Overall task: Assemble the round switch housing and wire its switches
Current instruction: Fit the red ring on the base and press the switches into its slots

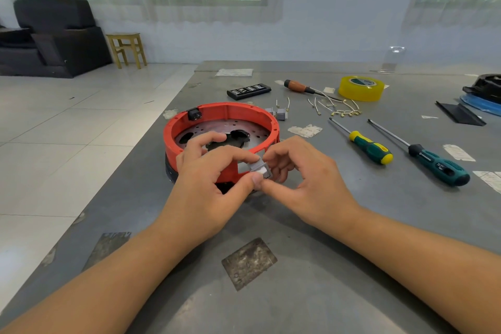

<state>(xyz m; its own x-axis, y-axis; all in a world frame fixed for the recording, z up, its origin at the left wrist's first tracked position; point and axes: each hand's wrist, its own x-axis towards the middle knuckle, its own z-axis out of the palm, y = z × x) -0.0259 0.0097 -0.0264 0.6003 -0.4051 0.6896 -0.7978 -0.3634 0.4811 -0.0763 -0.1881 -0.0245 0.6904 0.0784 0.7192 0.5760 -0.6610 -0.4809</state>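
The round red switch housing (230,114) stands on the grey table, with a black switch (194,114) fitted in its far left wall. My left hand (214,179) and my right hand (306,173) meet at the housing's near wall. Together they pinch a small grey switch (259,168) with a white face, held at an opening in that wall. Two more grey switches (279,113) lie just behind the housing on the right. Several short wires with brass terminals (339,108) lie further right.
Two green-handled screwdrivers (371,148) (436,164) lie to the right. A brown-handled screwdriver (301,87), a yellow tape roll (362,88) and a black bit case (249,91) sit further back. Black and blue parts (482,95) rest at the far right edge.
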